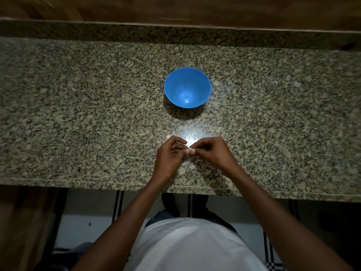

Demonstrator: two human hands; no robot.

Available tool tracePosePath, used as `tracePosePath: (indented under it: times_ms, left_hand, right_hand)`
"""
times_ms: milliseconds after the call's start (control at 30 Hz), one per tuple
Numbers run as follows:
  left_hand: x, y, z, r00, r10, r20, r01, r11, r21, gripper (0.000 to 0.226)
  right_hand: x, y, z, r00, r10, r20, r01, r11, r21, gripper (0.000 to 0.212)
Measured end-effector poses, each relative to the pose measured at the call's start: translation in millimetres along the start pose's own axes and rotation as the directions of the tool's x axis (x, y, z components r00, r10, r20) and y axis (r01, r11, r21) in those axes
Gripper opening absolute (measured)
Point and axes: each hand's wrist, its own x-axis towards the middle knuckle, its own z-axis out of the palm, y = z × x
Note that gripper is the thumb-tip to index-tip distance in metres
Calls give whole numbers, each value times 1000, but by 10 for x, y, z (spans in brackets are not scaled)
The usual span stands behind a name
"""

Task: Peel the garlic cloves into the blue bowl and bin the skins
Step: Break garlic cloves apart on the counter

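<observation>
The fingers (188, 151) of both hands are meeting at the middle of the view, pinching a small pale garlic clove (190, 151) between them. The left hand (169, 156) is coming in from 7 o'clock with its thumb and forefinger curled toward the clove; the right hand (212, 151) is coming in from 5 o'clock, its fingertips pressed together on the clove's right end. The clove is sitting right at the fingertips, touching both hands, held just above the bench (78, 114). It is too small and too covered to say surely which way its tip is pointing; its long axis is seeming to run roughly from 9 to 3 o'clock. A thin pale sliver, perhaps skin, is showing at the left fingertips, toward 11 o'clock from the clove.

Just beyond the hands, at 12 o'clock, a bright patch of light is glaring off the bench. Further out at 12 o'clock, well apart from the hands, the blue bowl (187, 88) is standing upright, its inside showing nothing but a small dark speck.

The bench is speckled granite, running across the whole view from 9 to 3 o'clock, with a raised granite ledge behind it and brown wood beyond that at 12 o'clock. Below the bench's near edge, at 6 o'clock, the person's white shirt (191, 247) is filling the lower middle, and a pale tiled floor (88, 212) with dark striped lines is showing to either side. The room is looking dim.
</observation>
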Motion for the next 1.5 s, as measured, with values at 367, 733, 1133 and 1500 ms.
tracePosePath:
  times_ms: [367, 733, 1133, 1500]
  left_hand:
    - [273, -135, -562, 989, 132, -71, -66, 807, 586, 100]
    - [285, -320, -666, 994, -76, 84, -18, 620, 784, 146]
    - [278, -330, -652, 996, -55, 70, -18, 647, 763, 145]
    - [289, -336, -643, 996, -59, 74, -14, 674, 739, 146]
  right_hand:
    - [201, -6, 211, 962, -271, -15, 200, 745, -637, 10]
    - [211, -23, 344, 964, -256, 73, 206, 545, -813, 5]
    - [289, -166, 398, 946, -270, 178, 289, 459, -840, 35]
    - [380, -8, 387, 956, -273, 111, 245, 528, -813, 15]
